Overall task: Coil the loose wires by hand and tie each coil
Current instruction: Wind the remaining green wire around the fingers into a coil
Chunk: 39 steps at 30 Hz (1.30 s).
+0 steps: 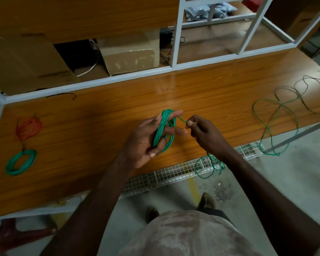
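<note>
A coil of green wire (pixel 163 130) is wound around the fingers of my left hand (pixel 146 139), which holds it above the wooden workbench (pixel 100 115). My right hand (pixel 203 132) pinches the wire's free strand just right of the coil. That strand runs down past my right wrist and over the bench's front edge in loose green loops (pixel 211 165). A finished green coil (pixel 20 162) and a red coil (pixel 28 128) lie on the bench at the far left. More loose green and dark wire (pixel 277 115) sprawls over the bench's right end.
A white metal frame (pixel 175 34) with shelves rises behind the bench, holding cardboard boxes (pixel 131 52). A white wire-mesh tray (pixel 174 174) hangs under the bench's front edge. My feet stand on the grey floor (pixel 266 182) below.
</note>
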### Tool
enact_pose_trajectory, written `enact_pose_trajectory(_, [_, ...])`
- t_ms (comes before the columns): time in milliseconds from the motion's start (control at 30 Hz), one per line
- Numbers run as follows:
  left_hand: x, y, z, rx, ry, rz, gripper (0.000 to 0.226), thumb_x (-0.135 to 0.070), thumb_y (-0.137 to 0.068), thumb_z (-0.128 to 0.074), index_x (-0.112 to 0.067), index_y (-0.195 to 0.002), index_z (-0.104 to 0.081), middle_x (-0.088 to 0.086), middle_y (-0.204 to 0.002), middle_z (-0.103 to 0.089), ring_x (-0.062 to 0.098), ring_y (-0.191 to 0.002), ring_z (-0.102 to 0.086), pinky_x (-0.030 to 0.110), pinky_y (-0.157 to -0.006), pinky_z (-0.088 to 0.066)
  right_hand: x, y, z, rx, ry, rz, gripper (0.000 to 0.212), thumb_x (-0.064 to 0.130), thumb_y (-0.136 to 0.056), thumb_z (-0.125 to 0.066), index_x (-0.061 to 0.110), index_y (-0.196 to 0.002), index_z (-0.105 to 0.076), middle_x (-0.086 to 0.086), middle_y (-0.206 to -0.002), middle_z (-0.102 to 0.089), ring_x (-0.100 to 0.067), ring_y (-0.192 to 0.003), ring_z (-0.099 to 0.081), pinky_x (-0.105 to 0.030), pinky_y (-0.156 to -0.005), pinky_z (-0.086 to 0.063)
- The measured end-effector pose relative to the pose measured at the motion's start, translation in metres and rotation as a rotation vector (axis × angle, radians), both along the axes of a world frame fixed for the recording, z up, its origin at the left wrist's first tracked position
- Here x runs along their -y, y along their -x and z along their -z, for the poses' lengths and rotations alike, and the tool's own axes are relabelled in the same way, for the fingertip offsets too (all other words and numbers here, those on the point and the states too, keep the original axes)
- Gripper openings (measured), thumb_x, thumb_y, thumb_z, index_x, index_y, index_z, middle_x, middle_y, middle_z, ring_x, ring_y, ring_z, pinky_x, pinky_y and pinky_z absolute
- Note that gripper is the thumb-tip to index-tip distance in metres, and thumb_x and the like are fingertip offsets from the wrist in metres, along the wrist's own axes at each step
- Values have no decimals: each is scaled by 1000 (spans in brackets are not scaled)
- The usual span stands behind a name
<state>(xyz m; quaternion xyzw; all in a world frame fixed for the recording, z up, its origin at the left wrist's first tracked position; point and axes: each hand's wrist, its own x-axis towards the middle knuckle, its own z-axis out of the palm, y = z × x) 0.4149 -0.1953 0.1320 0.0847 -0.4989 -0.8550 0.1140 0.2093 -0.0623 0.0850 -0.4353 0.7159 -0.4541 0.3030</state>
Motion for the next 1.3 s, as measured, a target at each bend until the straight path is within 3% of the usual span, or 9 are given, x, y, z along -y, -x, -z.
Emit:
enact_pose_trajectory(300, [-5, 44, -10, 29, 99, -302, 52, -37, -117, -23, -10, -158, -40, 10, -144, -67, 9, -43, -56, 19, -36, -30, 2, 18, 9, 66, -36, -147, 17, 19, -115, -47, 15, -115, -64, 11, -62, -47, 1, -48, -43, -11, -49, -33])
enact_pose_trajectory(433, [-18, 93, -6, 33, 184, -523, 52, -36, -118, -24, -13, -163, -32, -3, -152, -62, 23, -67, -75, 21, -44, -45, -10, 31, 4, 118, -67, -327, 39, 23, -115, -47, 49, -142, -57, 12, -62, -50, -8, -55, -47, -34, -51, -48])
enact_pose_trajectory(500, [-24, 119, -3, 76, 240, -648, 51, -36, -118, -25, -14, -164, -30, -6, -153, -60, 29, -74, -78, 22, -45, -49, -18, 42, 0, 169, -118, -415, 46, 24, -115, -49, 59, -145, -49, 0, -70, -57, -24, -64, -57, -48, -66, -60])
enact_pose_trajectory(567, [-28, 142, 1, 114, 307, -751, 51, -33, -118, -25, -13, -165, -28, -6, -155, -58, 30, -79, -80, 23, -45, -52, -27, 54, -7, 246, -144, -485, 48, 24, -113, -53, 50, -152, -48, -11, -78, -61, -33, -73, -63, -55, -76, -62])
enact_pose_trajectory(733, [-37, 178, 15, 246, 643, -856, 49, -33, -117, -28, -20, -165, -26, -3, -160, -53, 19, -89, -80, 26, -47, -57, -50, 89, -17, 300, -193, -587, 46, 19, -109, -62, 33, -152, -54, -3, -93, -73, -28, -94, -76, -53, -85, -65])
enact_pose_trajectory(900, [-33, 183, 36, 475, 1064, -753, 45, -42, -117, -29, -33, -161, -33, -7, -157, -55, 9, -89, -78, 36, -54, -62, -69, 113, -8, 510, -210, -581, 33, 6, -108, -61, 9, -140, -63, -20, -113, -75, -40, -107, -75, -58, -103, -58])
enact_pose_trajectory(1000, [-28, 176, 55, 631, 1214, -575, 41, -58, -113, -25, -37, -136, -50, 9, -129, -72, 16, -71, -74, 51, -58, -60, -70, 126, -4, 604, -191, -492, 27, 4, -104, -66, 0, -131, -67, -22, -110, -77, -43, -102, -76, -58, -99, -61])
enact_pose_trajectory(1133, [-34, 164, 72, 710, 1213, -410, 71, -71, -105, -18, -22, -124, -66, 4, -108, -76, 22, -89, -70, 51, -82, -56, -65, 135, -4, 576, -135, -326, 19, 16, -108, -63, 0, -111, -72, -22, -102, -79, -39, -91, -80, -48, -81, -66])
enact_pose_trajectory(1300, [-40, 154, 76, 618, 1163, -327, 53, -49, -113, -30, -18, -108, -73, 7, -111, -78, 32, -98, -70, 50, -86, -53, -52, 140, 0, 487, 12, -7, 24, 18, -108, -61, -3, -107, -73, -20, -92, -77, -26, -75, -75, -29, -64, -61])
